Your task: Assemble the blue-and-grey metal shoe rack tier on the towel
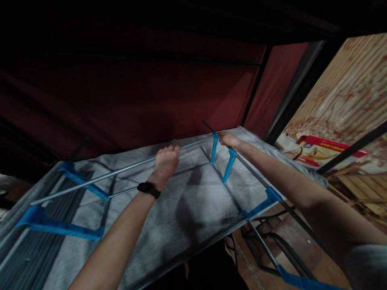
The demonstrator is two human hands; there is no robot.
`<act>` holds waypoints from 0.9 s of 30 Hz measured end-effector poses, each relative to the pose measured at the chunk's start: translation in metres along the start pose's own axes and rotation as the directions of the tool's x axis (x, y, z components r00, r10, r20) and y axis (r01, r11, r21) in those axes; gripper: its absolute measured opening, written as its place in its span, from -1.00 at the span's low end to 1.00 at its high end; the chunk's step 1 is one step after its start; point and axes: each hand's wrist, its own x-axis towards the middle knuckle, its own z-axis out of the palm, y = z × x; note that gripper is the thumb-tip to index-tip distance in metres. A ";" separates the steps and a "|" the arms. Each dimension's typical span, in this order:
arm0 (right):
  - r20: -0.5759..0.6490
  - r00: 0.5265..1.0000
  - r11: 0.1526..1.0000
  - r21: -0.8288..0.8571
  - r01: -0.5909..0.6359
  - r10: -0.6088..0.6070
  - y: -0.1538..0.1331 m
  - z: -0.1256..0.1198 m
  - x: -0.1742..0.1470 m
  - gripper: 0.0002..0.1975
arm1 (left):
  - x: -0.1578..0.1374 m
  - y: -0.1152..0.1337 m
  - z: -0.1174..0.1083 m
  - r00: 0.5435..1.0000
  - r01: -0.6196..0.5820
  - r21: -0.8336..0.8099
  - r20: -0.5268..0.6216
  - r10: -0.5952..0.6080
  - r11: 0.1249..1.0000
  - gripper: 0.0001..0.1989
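Note:
My left hand [167, 160], with a black band on its wrist, is closed round a silver metal tube [130, 166]. This tube runs from the left side to a blue plastic connector [214, 147] at the far corner of a rack frame. At that corner my right hand [229, 139] has its fingers closed at the connector, where the tube ends meet; their exact grip is partly hidden. Along the right side, more blue connectors [229, 165] join two dark rails [252, 171]. Other blue brackets [57, 225] stand at the left, holding the frame's crossbars.
Beneath the frame is a table covered with grey cloth [163, 229]. Several dark tubes [45, 245] lie bundled at its left. A dark red panel [157, 104] rises behind. At right are a red and yellow box [323, 151], wooden slats [359, 191] and a dark metal chair frame [281, 241].

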 end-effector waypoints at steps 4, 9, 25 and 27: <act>0.000 1.000 1.000 0.004 0.002 -0.002 -0.001 0.002 -0.002 -0.63 | -0.004 0.001 0.002 1.000 0.007 -0.015 0.003 -0.007 1.000 -0.53; -0.006 1.000 1.000 0.027 0.002 -0.002 -0.001 0.003 -0.005 -0.67 | -0.003 0.000 0.004 1.000 0.005 0.011 -0.005 -0.005 1.000 -0.52; 0.008 1.000 0.992 0.123 0.021 -0.022 0.001 0.005 -0.007 -0.59 | 0.001 -0.006 0.004 1.000 -0.012 0.032 -0.024 0.012 0.999 -0.48; 0.019 1.000 0.992 0.127 0.022 -0.024 0.000 0.005 -0.008 -0.58 | 0.000 -0.006 0.004 1.000 -0.020 0.032 -0.020 0.021 0.999 -0.49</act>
